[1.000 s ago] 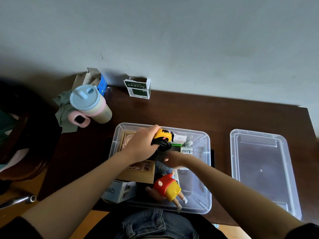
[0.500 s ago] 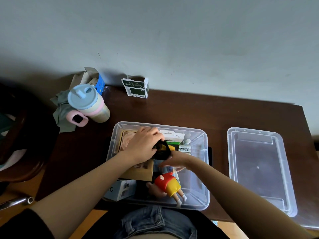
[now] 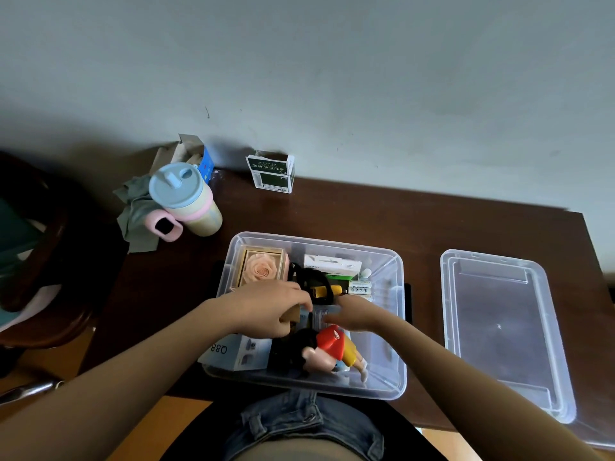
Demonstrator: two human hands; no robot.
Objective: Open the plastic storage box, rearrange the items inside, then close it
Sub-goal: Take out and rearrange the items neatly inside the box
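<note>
My left hand [image 3: 266,309] grips tan box [image 3: 289,315]; right hand [image 3: 357,316] spread, touching items. Risk: lifting snags black cable [image 3: 312,281], toppling figurine [image 3: 332,349] inside storage box [image 3: 397,327].

Clear glossy plastic box [image 3: 396,331], dark wood table [image 3: 366,217].

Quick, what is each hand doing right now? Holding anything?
Left hand: grips a brown cardboard piece in the box.
Right hand: open, fingers straight, holding nothing.
</note>
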